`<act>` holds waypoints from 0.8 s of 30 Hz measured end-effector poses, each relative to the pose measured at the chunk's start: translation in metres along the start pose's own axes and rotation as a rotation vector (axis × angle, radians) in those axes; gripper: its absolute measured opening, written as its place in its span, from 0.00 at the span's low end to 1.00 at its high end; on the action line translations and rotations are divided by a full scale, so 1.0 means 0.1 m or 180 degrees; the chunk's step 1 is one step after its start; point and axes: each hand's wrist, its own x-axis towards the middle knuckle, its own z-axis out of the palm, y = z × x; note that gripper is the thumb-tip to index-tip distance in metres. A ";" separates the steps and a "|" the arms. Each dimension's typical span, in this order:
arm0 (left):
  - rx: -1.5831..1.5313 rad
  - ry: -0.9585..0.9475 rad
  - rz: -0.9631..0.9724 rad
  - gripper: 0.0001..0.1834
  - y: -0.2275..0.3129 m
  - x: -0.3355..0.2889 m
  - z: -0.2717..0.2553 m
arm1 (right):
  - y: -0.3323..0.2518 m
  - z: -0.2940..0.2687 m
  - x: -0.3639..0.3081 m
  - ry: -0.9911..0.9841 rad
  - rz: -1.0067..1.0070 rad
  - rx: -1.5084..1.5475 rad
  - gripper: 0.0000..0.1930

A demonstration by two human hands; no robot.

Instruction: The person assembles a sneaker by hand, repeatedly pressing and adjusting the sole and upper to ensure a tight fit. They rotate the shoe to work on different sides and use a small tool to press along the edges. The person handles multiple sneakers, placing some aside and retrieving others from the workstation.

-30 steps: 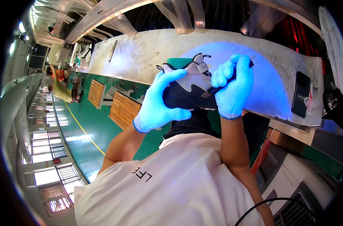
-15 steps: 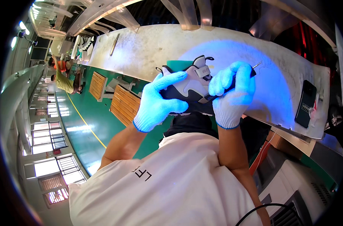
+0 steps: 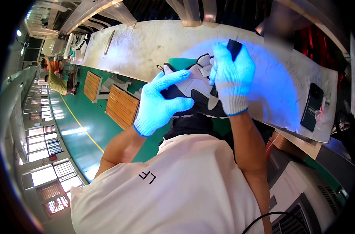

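My left hand (image 3: 156, 99) clasps the shoe (image 3: 197, 85) between thumb and fingers over the worktop's (image 3: 154, 43) near edge; my right hand (image 3: 234, 74) curls round a dark-handled tool (image 3: 234, 48) beside it. The shoe looks largely assembled; what is left on it, I can't tell. Its pale tag (image 3: 205, 70) is too small to read. Farther right, a dark phone (image 3: 313, 106) bears a printed label; dark letters mark my white shirt (image 3: 181, 179).

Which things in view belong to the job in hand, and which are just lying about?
Apparently in use:
- grey-and-black shoe, held by the gloved left hand
- dark-handled tool, gripped in the gloved right hand

Apparently just lying about:
- dark phone, at the table's right end
- slim tool, further left on the table
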 end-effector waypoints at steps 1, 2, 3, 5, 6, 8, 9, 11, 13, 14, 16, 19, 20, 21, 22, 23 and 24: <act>-0.0048 -0.0052 -0.0038 0.37 0.00 0.07 -0.03 | 0.01 -0.01 0.10 -0.0165 0.0264 -0.0084 0.11; -0.0109 -0.0106 -0.0076 0.37 0.00 0.15 -0.07 | -0.04 0.01 0.19 -0.0328 0.0527 -0.0185 0.11; -0.0217 -0.0257 -0.0236 0.40 0.00 0.24 -0.13 | -0.09 0.00 0.32 -0.0678 0.0628 -0.0459 0.12; -0.0522 -0.0546 -0.0357 0.38 -0.17 0.49 -0.26 | -0.06 -0.14 0.61 -0.1358 0.0825 -0.1026 0.13; -0.0883 -0.0687 -0.0519 0.38 -0.31 0.61 -0.31 | 0.08 -0.35 0.77 -0.1109 0.0315 -0.1155 0.11; -0.0605 -0.0674 -0.0321 0.37 -0.67 0.86 -0.38 | -0.01 -0.84 0.81 -0.0559 0.0788 -0.0709 0.10; -0.0467 -0.0693 -0.0255 0.36 -0.76 0.92 -0.39 | 0.00 -1.10 0.73 -0.0167 0.0815 -0.0609 0.10; 0.0592 -0.0645 0.0370 0.37 -0.68 0.89 -0.45 | 0.18 -1.59 0.44 0.0546 0.0726 -0.0555 0.11; 0.1502 -0.0779 0.1063 0.42 -0.30 0.71 -0.38 | 0.30 -1.86 0.07 0.0635 0.0183 0.0166 0.11; 0.1601 -0.0690 0.2016 0.42 -0.21 0.64 -0.25 | 0.31 -1.88 -0.07 0.0693 -0.0061 0.0137 0.11; 0.2484 -0.0958 0.3123 0.36 0.09 0.67 0.11 | 0.44 -1.88 -0.11 0.0753 -0.0113 -0.0144 0.10; 0.3007 -0.1778 0.2254 0.30 0.02 0.73 0.74 | 0.29 -1.68 -0.02 0.0539 0.0213 -0.0675 0.09; 0.2894 -0.1830 0.2320 0.30 0.12 0.78 0.83 | 0.29 -1.68 0.00 0.0535 0.0271 -0.0800 0.10; 0.2441 -0.1658 0.2630 0.30 0.29 0.72 0.78 | 0.29 -1.69 0.02 0.0524 0.0397 -0.0896 0.11; 0.1974 -0.1485 0.2915 0.30 0.47 0.64 0.66 | 0.26 -1.71 0.05 0.0510 0.0526 -0.0991 0.13; 0.1606 -0.1196 0.3095 0.33 0.69 0.48 0.43 | 0.18 -1.69 0.07 0.0191 0.0576 -0.0921 0.14; 0.1411 -0.1145 0.2832 0.37 0.71 0.44 0.27 | 0.02 -1.70 0.06 -0.0109 0.0636 -0.0871 0.15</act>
